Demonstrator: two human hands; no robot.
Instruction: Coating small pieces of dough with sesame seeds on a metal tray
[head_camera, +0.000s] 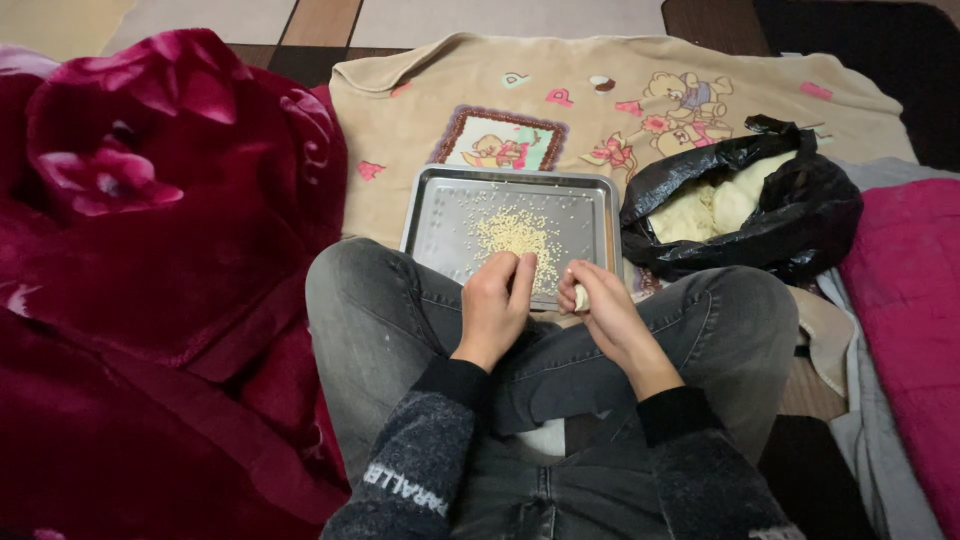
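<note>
— Beige blanket (600, 90) with bear pictures on the floor — what's on it?

— Rectangular metal tray (440, 215) of pale grains (515, 235). At its six o'clock edge, left hand (493, 305) curled shut, contents hidden; right hand (600, 300) pinches a small pale piece (581, 296). Black plastic bag (800, 215) at three o'clock.

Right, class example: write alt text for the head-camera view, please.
A seated person's left hand and right hand, pinching a pale dough piece, hover over a metal tray of small pellets; a black bag sits right.
</note>
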